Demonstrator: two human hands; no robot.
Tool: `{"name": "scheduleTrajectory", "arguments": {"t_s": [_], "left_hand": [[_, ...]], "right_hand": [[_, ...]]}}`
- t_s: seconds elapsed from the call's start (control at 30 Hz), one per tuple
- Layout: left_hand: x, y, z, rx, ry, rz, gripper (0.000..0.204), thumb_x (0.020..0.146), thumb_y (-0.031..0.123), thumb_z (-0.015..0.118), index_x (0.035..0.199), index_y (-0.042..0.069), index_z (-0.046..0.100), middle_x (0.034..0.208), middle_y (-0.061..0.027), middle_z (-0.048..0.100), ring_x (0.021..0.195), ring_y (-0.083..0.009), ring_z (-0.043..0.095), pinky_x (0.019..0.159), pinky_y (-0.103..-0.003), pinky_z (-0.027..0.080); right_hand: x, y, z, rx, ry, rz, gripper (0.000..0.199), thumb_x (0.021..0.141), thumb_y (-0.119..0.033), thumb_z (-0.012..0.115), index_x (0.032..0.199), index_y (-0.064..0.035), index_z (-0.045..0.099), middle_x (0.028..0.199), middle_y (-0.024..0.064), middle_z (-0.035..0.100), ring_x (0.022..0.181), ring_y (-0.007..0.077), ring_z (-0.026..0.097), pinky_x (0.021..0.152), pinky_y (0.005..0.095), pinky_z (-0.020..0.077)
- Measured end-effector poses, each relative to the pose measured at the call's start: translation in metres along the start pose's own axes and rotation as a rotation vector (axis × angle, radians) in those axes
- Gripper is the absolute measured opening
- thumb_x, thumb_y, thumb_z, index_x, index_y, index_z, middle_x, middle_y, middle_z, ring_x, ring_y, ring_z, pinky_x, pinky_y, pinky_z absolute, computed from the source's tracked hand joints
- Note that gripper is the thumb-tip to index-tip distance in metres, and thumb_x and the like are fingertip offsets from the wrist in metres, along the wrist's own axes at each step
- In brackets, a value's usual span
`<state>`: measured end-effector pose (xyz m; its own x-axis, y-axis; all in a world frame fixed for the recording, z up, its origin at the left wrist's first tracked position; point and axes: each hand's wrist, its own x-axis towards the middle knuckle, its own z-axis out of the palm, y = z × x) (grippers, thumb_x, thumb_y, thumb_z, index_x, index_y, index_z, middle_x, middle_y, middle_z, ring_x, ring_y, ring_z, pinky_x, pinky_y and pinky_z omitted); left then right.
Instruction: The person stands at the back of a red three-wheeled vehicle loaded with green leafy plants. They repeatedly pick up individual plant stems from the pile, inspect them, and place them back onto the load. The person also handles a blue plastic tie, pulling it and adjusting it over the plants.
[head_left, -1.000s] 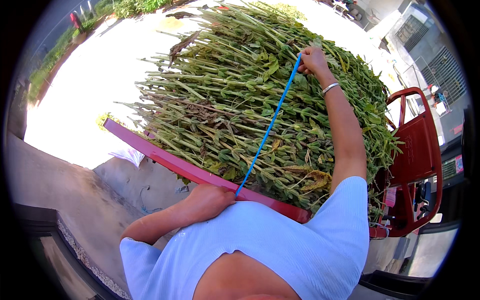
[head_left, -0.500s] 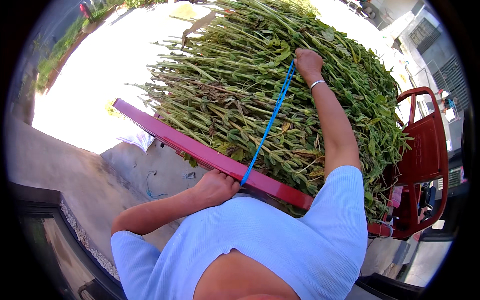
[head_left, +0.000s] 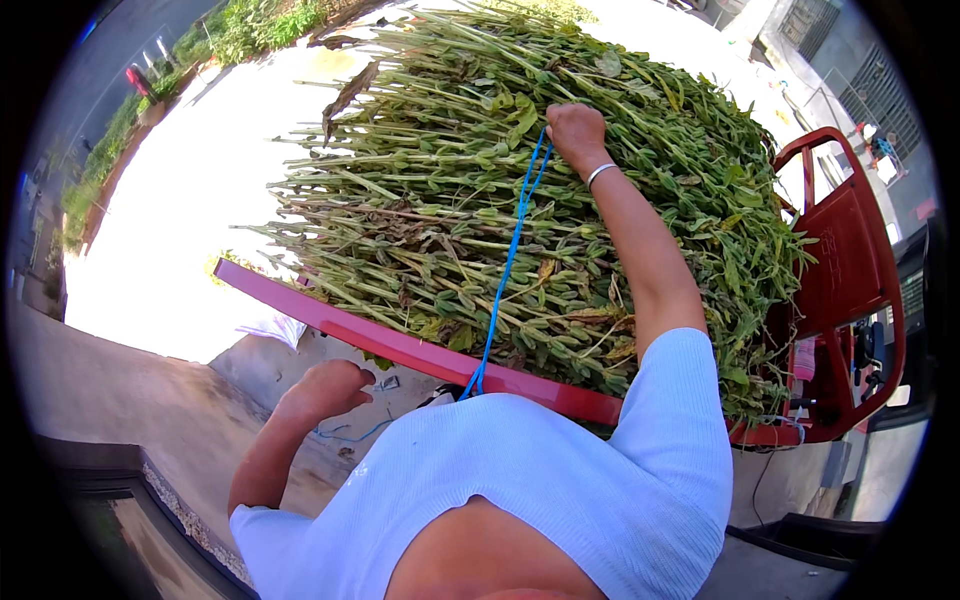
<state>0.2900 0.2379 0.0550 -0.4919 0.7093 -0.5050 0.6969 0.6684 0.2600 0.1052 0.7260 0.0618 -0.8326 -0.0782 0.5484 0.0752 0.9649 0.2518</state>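
A high heap of cut green stalks with pods and leaves (head_left: 450,235) lies across a red cart bed, the stem ends pointing left. My right hand (head_left: 577,136), with a bracelet on the wrist, is closed on a blue rope (head_left: 512,250) over the heap. From there the rope runs taut, doubled in places, down to the red side rail (head_left: 400,348), where it goes over the edge next to my body. My left hand (head_left: 328,390) is off the rail at lower left, fingers loosely bent and apart, with nothing visible in it.
At right stands the cart's red metal frame (head_left: 850,255). A loose blue cord (head_left: 350,437) lies on the concrete floor below my left hand. A whitish plastic sheet (head_left: 275,328) shows past the rail, and a dark-framed window or door (head_left: 130,520) is at lower left.
My left hand has let go at the rail and moved left and down. My right hand has shifted left in the view, still gripping the rope.
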Motion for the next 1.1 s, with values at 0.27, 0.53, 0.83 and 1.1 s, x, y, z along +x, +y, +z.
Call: {"name": "scheduleTrajectory", "arguments": {"t_s": [0.27,0.53,0.83,1.1], "left_hand": [[0.1,0.053,-0.177,-0.402,0.325,0.836,0.014,0.084,0.01,0.069,0.096,0.004,0.069,0.096,-0.0117,0.067,0.087,-0.0294,0.066,0.069,-0.038,0.053],[0.293,0.064,-0.161,-0.789,-0.297,0.637,0.022,0.093,0.019,0.061,0.109,0.004,0.066,0.101,-0.0046,0.069,0.076,-0.0101,0.064,0.061,-0.025,0.051],[0.298,0.054,-0.15,-1.116,-0.296,0.64,0.022,0.09,0.017,0.064,0.107,0.003,0.063,0.101,-0.0032,0.069,0.067,-0.0062,0.056,0.057,-0.02,0.046],[0.29,0.045,-0.161,-1.187,-0.305,0.776,0.022,0.09,0.015,0.065,0.109,0.003,0.065,0.106,-0.008,0.069,0.075,-0.0089,0.062,0.061,-0.022,0.05]], "right_hand": [[-0.001,0.005,-0.012,-0.014,-0.066,0.008,0.028,0.072,-0.034,0.076,0.076,-0.0115,0.06,0.069,0.0059,0.064,0.07,0.0256,0.065,0.057,0.038,0.0519],[-0.005,0.01,-0.01,0.058,0.02,-0.04,0.022,0.069,-0.028,0.075,0.072,-0.0118,0.061,0.07,0.0046,0.063,0.072,0.0237,0.064,0.062,0.0371,0.0496],[0.0,0.031,-0.047,0.55,-0.267,-0.063,0.029,0.067,-0.026,0.08,0.082,-0.0077,0.063,0.074,0.0073,0.061,0.072,0.0262,0.061,0.062,0.0374,0.0484],[0.01,0.046,-0.074,-0.163,0.033,0.221,0.061,0.066,-0.03,0.082,0.118,-0.0095,0.056,0.102,0.0091,0.058,0.091,0.0248,0.061,0.072,0.0402,0.0505]]}}
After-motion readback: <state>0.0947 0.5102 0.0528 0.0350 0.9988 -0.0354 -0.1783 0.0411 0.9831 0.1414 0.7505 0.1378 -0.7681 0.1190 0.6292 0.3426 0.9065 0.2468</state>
